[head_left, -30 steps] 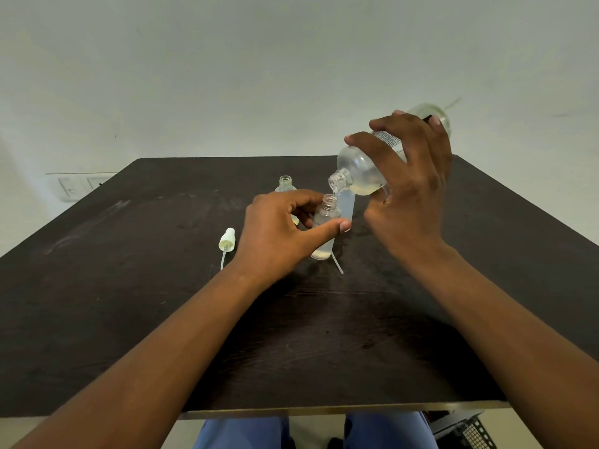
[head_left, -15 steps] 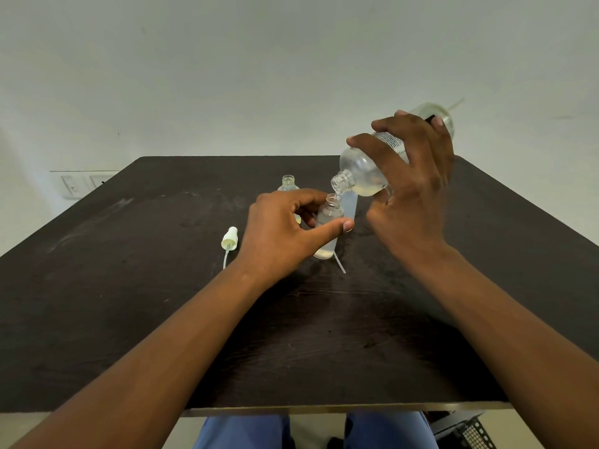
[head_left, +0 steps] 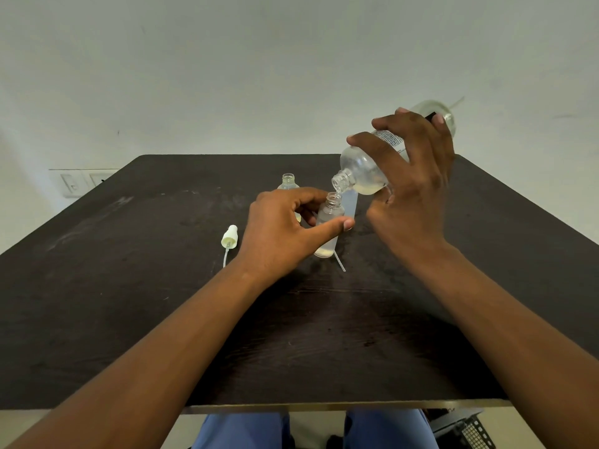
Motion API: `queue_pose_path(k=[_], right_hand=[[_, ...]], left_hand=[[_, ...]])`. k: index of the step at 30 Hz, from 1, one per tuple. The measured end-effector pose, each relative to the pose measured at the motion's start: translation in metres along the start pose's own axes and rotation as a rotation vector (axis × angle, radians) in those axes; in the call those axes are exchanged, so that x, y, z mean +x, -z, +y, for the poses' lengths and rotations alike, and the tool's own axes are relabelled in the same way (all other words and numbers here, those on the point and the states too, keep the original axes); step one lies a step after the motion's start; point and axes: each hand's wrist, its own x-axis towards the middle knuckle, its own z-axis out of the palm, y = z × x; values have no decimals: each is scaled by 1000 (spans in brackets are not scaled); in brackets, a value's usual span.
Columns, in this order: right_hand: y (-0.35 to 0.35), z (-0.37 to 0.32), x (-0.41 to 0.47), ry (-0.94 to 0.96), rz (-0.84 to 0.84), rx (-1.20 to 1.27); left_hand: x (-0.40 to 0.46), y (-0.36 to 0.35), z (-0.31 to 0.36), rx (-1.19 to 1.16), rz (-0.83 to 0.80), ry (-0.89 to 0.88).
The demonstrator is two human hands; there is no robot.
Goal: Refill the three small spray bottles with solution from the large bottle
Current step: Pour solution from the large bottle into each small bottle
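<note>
Dark wooden tabletop (head_left: 129, 303) carries a small clear plastic spray bottle (head_left: 329, 218), which the left hand (head_left: 285, 234) holds upright in its grip. Right hand (head_left: 411, 189) grasps a large clear plastic bottle (head_left: 363, 171), tilted, its mouth just over the small one's neck.

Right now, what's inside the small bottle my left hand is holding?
The small bottle shows a shallow layer of pale yellowish liquid at its bottom. The left hand covers part of its side, so the rest is hidden. The large bottle is tipped over its open neck.

large bottle (head_left: 363, 171) tilted over small bottle (head_left: 329, 218)
</note>
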Motion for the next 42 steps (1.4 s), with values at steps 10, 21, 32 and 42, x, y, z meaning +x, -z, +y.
queue_pose_path(k=[10,21,32,42], right_hand=[[0,0,1,3,3,-2],[0,-1,1,14,19,-3],[1,0,2,18,3,1],[3,-2,2,21,-8,-2]], left_hand=[[0,1,0,-2,-4,-1],[0,1,-1,3,-4,-10],[1,0,0,9,-1,-4],[1,0,1,-4,-4,6]])
